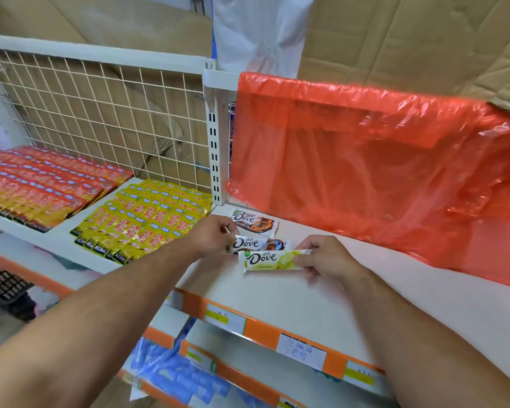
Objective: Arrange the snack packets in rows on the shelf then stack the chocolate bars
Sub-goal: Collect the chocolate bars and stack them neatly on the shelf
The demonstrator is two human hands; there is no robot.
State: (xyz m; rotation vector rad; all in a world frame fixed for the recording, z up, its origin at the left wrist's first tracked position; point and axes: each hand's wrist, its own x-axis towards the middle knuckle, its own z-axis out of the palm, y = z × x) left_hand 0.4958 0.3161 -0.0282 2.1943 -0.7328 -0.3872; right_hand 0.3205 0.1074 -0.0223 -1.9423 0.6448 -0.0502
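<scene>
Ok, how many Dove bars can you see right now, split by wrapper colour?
Brown-and-white Dove bars: 2
Yellow-green Dove bar, held in the right hand: 1
Total: 3

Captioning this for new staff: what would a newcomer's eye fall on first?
A red plastic bag draped above the right shelf dominates. Below it, the left hand pinches a brown Dove bar, the right hand a green Dove bar. Leftward, yellow and orange snack packets lie in rows.
</scene>
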